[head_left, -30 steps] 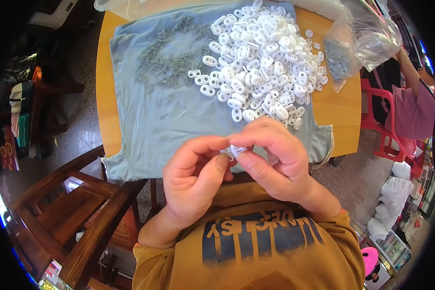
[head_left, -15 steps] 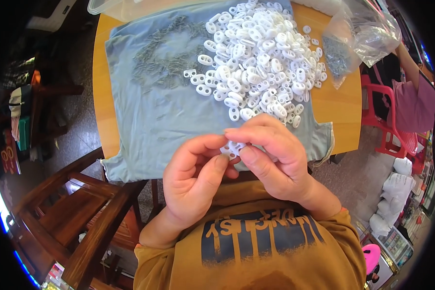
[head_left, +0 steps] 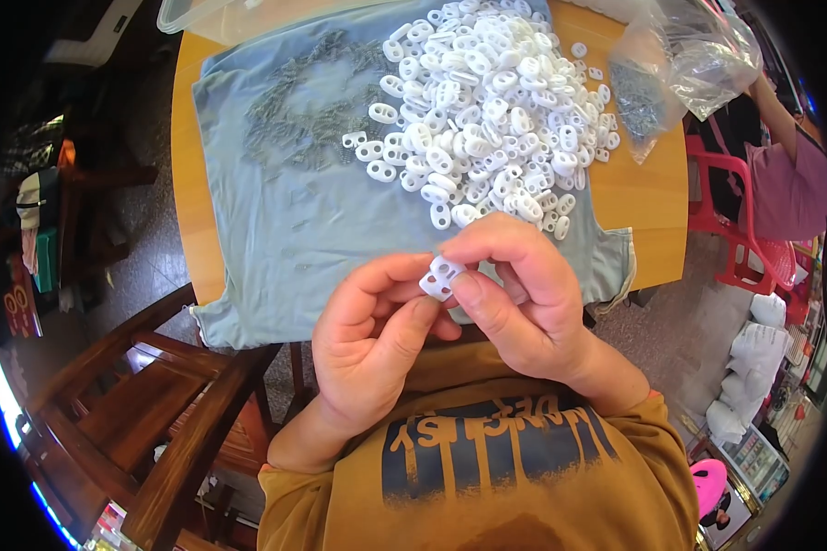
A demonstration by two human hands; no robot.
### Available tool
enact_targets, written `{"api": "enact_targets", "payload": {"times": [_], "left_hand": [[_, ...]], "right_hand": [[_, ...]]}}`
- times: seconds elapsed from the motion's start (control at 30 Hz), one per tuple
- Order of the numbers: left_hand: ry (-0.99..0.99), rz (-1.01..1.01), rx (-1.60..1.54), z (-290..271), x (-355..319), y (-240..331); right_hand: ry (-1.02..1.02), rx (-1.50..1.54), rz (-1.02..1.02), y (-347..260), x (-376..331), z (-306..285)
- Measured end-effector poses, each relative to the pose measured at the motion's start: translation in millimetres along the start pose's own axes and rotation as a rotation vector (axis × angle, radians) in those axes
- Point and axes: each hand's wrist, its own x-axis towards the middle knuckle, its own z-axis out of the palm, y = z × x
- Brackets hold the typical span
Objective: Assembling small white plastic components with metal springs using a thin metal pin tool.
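Observation:
Between my fingertips, just in front of my chest, is a small white plastic cord lock (head_left: 441, 276) with round holes. My left hand (head_left: 369, 321) pinches its left side between thumb and fingers. My right hand (head_left: 531, 303) grips its upper right side with thumb and forefinger. It looks made of more than one part; how they join is too small to tell. Beyond the hands lies a big heap of white oval two-hole cord lock pieces (head_left: 496, 110). To its left, small metal springs (head_left: 317, 115) are spread on a grey-blue cloth (head_left: 285, 248).
The cloth covers most of a wooden table (head_left: 648, 202). Clear plastic bags (head_left: 648, 92) lie at the right, one with springs inside. A clear tub (head_left: 239, 20) stands at the far left. A wooden chair (head_left: 165, 395) is at lower left. Another person (head_left: 786, 197) is beside a red chair (head_left: 740, 184).
The white cord lock has tilted and shows more between my fingers, its holes now clearer. My right fingertips have shifted slightly on it. My left hand keeps its pinch.

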Motion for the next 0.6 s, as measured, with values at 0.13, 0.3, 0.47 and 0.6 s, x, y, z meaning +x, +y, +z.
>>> {"api": "enact_targets", "payload": {"times": [0.13, 0.3, 0.47, 0.6], "left_hand": [[0.0, -0.016, -0.001, -1, -1, 1], [0.003, 0.003, 0.004, 2, 0, 0], [-0.005, -0.012, 0.005, 5, 1, 3], [-0.035, -0.018, -0.03, 4, 0, 0]], "right_hand": [[-0.075, -0.101, -0.093, 1, 1, -4], [-0.128, -0.177, -0.154, -1, 4, -8], [-0.212, -0.225, -0.129, -5, 1, -12], [-0.21, -0.222, -0.115, -7, 1, -13]]}}
